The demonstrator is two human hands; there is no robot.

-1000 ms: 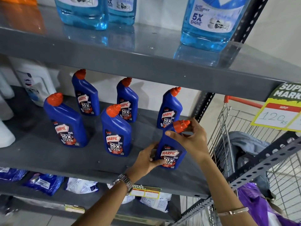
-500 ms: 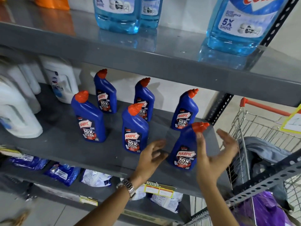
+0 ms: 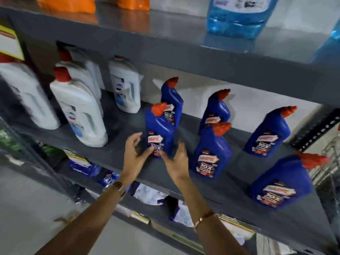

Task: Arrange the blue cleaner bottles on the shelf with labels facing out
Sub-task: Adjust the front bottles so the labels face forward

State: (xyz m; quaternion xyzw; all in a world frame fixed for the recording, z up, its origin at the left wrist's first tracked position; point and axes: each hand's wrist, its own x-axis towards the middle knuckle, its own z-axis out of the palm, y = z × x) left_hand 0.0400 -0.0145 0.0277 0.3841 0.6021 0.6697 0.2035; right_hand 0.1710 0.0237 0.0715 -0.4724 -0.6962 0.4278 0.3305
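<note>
Your left hand (image 3: pixel 135 153) and right hand (image 3: pixel 176 159), both with released grip, reach around the front-left blue bottle (image 3: pixel 159 131) at frame center on the shelf (image 3: pixel 114 155); a hasty push could topple it into the bottle behind (image 3: pixel 172 100).

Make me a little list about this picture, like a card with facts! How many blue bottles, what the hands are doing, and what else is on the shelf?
blue bottles: six, upright, labels facing out
cap colour: orange-red
left hand: open, at the front-left blue bottle
right hand: open, on that bottle's other side
grip: not closed yet; picture is blurry
neighbours: white bottles to the left
shelf: grey metal
shelf above: light blue bottle
</note>
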